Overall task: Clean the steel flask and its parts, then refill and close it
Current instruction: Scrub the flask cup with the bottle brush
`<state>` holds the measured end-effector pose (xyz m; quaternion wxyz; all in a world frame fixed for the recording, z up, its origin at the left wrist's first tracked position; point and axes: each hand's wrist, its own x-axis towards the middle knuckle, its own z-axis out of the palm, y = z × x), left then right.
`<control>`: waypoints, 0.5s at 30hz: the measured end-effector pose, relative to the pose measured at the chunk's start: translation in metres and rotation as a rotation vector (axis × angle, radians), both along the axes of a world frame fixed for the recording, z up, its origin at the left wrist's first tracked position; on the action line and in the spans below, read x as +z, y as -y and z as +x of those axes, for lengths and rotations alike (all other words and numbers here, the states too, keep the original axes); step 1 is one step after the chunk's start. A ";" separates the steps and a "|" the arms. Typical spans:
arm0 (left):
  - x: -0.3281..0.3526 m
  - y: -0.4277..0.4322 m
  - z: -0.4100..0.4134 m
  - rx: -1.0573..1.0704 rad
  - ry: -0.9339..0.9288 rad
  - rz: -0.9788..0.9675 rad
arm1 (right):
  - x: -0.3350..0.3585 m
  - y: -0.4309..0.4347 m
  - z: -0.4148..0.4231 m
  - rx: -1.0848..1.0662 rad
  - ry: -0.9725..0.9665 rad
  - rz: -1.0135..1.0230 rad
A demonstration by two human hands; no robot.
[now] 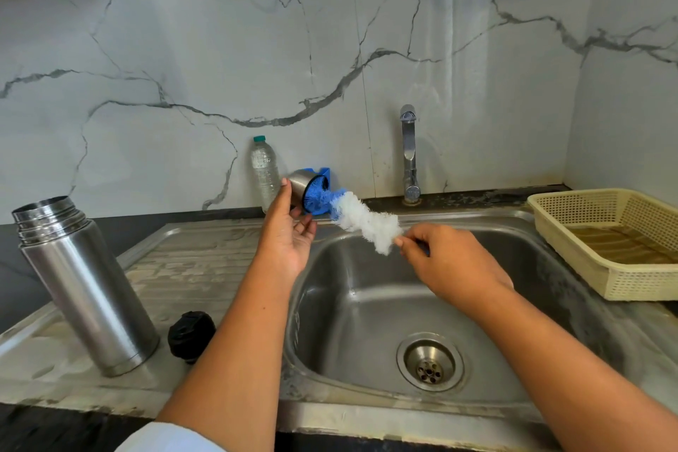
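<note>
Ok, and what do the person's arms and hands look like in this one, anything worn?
Both forearms are bare. The left hand and right hand wear no gloves, and no ring, watch or bracelet shows. The only clothing in view is a white fabric sleeve near the left elbow, at the bottom of the picture.

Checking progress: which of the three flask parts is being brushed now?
The steel cup cap, gripped by the left hand with the brush in it; flask body and black stopper sit on the drainboard.
</note>
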<state>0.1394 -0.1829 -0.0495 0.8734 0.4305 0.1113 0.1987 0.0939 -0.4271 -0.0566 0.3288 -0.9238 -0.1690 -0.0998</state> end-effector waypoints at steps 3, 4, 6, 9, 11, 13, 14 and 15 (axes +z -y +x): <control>-0.002 -0.004 0.002 -0.009 -0.023 -0.041 | 0.001 0.001 -0.001 -0.056 0.051 -0.072; -0.002 -0.005 0.002 -0.022 -0.017 -0.053 | 0.000 0.002 -0.001 -0.065 0.061 -0.092; 0.000 -0.006 0.003 -0.062 0.004 -0.080 | 0.000 0.001 -0.001 -0.065 0.077 -0.113; 0.004 -0.004 0.000 -0.078 0.019 -0.090 | 0.000 0.000 -0.002 -0.042 0.086 -0.143; 0.008 -0.002 -0.004 -0.067 0.022 -0.085 | 0.000 -0.002 -0.004 -0.027 0.090 -0.188; 0.011 0.000 -0.007 -0.059 0.023 -0.096 | 0.001 -0.003 -0.005 -0.010 0.112 -0.237; 0.012 0.000 -0.008 -0.059 0.021 -0.110 | 0.001 -0.004 -0.006 0.002 0.125 -0.252; 0.012 0.001 -0.009 -0.063 0.021 -0.122 | 0.001 -0.004 -0.007 0.017 0.132 -0.257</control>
